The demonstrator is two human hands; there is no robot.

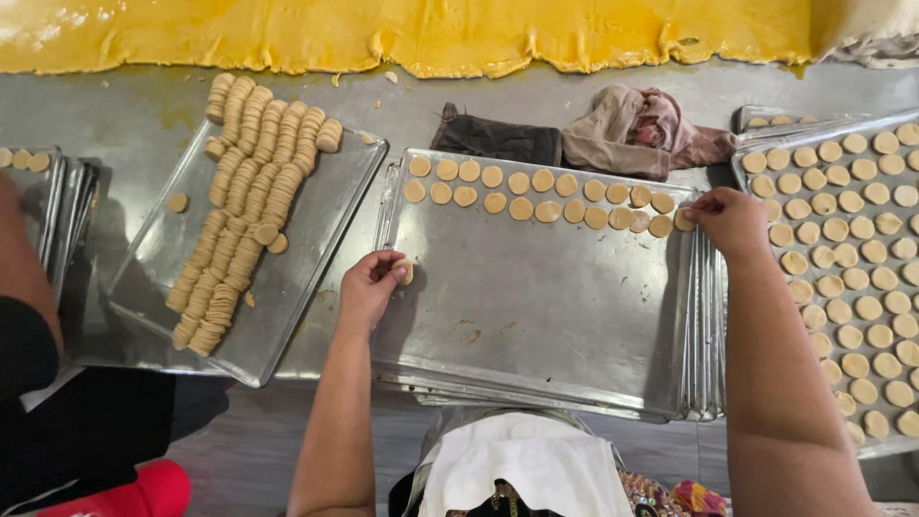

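A steel baking tray (546, 316) lies in front of me on a stack of similar trays. Two rows of round raw dough discs (536, 194) run along its far edge. My left hand (369, 287) rests at the tray's left rim, fingers closed on one dough disc (407, 272). My right hand (729, 220) is at the far right corner, fingertips pinching a disc (683, 219) at the end of the second row. Left of me, another tray (306, 258) carries several long stacked rolls of discs (247, 201).
A tray filled with rows of discs (852, 278) sits at the right. A wide yellow dough sheet (431, 38) lies along the back, with a dark cloth (498, 139) and a pinkish rag (641, 129) before it. Another person's arm (24, 278) and more trays (57, 206) are at far left.
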